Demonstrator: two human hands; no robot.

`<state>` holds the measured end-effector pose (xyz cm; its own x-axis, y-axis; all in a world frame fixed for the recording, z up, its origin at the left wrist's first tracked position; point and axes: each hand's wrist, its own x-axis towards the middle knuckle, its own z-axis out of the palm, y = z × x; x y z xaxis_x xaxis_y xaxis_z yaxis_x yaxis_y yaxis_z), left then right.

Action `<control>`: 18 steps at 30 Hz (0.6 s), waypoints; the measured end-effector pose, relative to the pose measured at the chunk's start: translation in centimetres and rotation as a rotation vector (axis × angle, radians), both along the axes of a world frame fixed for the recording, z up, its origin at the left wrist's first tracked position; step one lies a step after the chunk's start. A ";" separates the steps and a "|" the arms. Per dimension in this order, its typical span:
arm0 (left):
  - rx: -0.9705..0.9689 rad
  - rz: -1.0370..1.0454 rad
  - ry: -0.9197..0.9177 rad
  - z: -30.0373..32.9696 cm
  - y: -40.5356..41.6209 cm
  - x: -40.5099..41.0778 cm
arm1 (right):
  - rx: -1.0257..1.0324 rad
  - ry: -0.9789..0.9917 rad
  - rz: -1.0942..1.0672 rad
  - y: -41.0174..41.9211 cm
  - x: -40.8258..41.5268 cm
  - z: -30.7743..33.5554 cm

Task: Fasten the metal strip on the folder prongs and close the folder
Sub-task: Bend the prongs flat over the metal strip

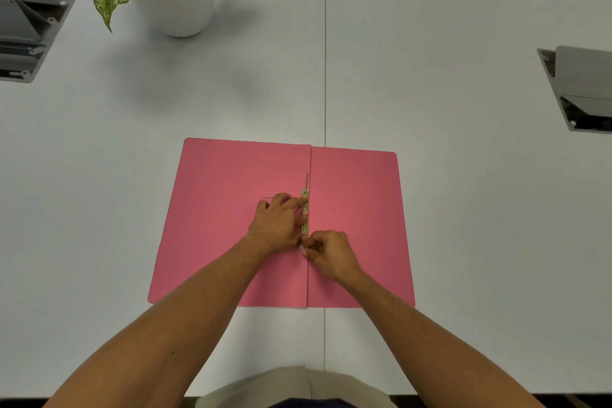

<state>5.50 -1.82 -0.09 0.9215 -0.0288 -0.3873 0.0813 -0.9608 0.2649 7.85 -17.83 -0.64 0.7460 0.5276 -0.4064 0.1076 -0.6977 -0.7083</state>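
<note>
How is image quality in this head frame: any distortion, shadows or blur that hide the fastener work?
Head view: even, soft lighting with no glare; wide-angle bending shows at the table edges; faint shadow beside the plant pot; the pink folder is sharp enough, but the metal strip is small and partly covered by the left hand and right hand.

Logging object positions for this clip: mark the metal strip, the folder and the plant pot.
metal strip [304, 193]: head view, its far end.
folder [357, 202]: head view, bare right flap.
plant pot [185, 7]: head view, white side wall.
</note>
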 end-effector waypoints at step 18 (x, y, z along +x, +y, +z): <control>0.004 0.023 -0.009 -0.6 0.0 -0.4 | -0.019 -0.099 0.011 -0.6 -1.7 -0.6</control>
<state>5.06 -1.87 -0.70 0.9252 -0.0057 -0.3795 0.1014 -0.9599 0.2614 6.15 -18.47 -1.24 0.7773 0.5291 -0.3405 0.1845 -0.7090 -0.6806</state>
